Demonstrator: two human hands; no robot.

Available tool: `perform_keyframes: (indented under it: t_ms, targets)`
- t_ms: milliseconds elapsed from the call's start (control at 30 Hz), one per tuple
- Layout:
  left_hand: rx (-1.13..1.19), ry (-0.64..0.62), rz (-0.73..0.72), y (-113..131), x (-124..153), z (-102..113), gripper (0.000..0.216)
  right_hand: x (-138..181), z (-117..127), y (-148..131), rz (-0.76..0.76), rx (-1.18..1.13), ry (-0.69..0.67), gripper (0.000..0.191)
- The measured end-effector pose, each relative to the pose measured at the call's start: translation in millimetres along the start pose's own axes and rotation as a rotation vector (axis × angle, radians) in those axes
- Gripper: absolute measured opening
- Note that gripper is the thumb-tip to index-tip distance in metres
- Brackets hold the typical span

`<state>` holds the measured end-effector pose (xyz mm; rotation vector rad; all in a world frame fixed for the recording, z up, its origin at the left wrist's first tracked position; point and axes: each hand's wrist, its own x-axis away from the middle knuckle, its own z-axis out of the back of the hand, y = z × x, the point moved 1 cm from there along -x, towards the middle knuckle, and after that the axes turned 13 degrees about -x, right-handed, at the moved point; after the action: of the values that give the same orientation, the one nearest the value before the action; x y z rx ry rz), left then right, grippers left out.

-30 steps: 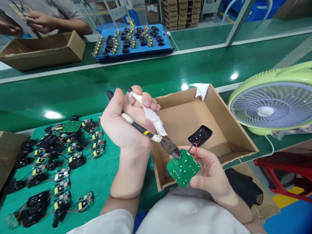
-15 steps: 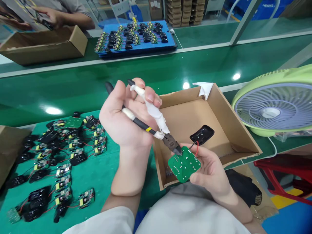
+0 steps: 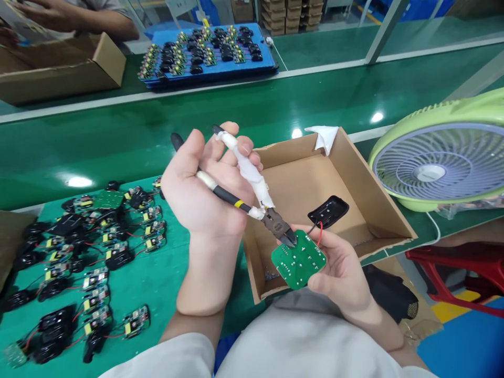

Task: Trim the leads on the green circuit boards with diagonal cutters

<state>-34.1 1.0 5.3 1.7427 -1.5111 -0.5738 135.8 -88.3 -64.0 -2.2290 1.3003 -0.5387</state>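
Note:
My left hand [image 3: 214, 191] is wrapped round the handles of a pair of side cutters [image 3: 277, 227], one handle bound in white tape, the other black with a yellow band. The cutter tips touch or hover just over the upper part of a green circuit board [image 3: 299, 262], solder side up; whether they meet it I cannot tell. My right hand [image 3: 340, 270] grips that board by its right edge, thumb on top and fingers beneath. A red and a black wire run from the board to a black plastic shell [image 3: 328, 211] just beyond my right fingers, above the box.
Below the board lies an open cardboard box [image 3: 295, 178] with a white scrap [image 3: 326, 139] on its far corner. Several wired boards and black shells [image 3: 94, 283] cover the green mat at left. A fan [image 3: 433, 168] stands right; a blue tray [image 3: 252, 68] lies across, near another person's hand [image 3: 51, 13].
The cutter tips have shifted slightly right and up over the board. My view has moved a little, so the surroundings sit further left and higher. Both grips are the same.

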Motion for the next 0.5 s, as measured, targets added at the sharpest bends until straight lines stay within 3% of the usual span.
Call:
perform_keyframes:
  t_ms: [500]
  targets:
    - [0.089,0.009,-0.186,-1.1,0.8,-1.0,0.058,-1.2,-0.4,4.8,0.066,-0.05,-0.02,0.049]
